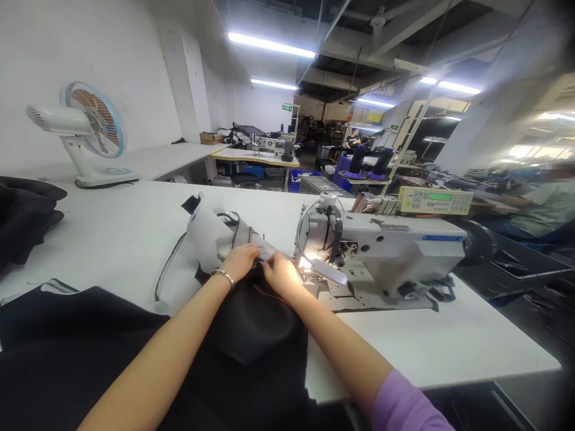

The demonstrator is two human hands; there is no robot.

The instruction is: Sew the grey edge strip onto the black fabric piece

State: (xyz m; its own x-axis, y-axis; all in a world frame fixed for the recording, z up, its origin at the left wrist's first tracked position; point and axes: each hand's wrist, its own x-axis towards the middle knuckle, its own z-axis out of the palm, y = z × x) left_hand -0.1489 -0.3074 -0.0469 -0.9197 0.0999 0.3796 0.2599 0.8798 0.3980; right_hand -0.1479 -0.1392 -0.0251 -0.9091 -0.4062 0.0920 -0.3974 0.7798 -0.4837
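Observation:
Black fabric [251,323] spreads over the front of the white table and hangs toward me. Its far edge meets a pale grey-white backing [209,236] with dark straps and trim. My left hand [242,262] is closed on this edge, fingers pressed down on it. Close beside it, my right hand [281,272] pinches the same edge, just left of the needle area. The fingertips nearly meet and hide the spot they hold. A grey sewing machine [372,245] stands to the right, its lamp [329,272] lit near the needle. A thin reddish line runs along the black fabric under my right hand.
A white fan [90,126] stands at the table's back left, with dark cloth [27,215] at the left edge. A control panel [435,200] sits above the machine, and dark thread cones [380,163] stand behind. Another person [539,209] sits at far right.

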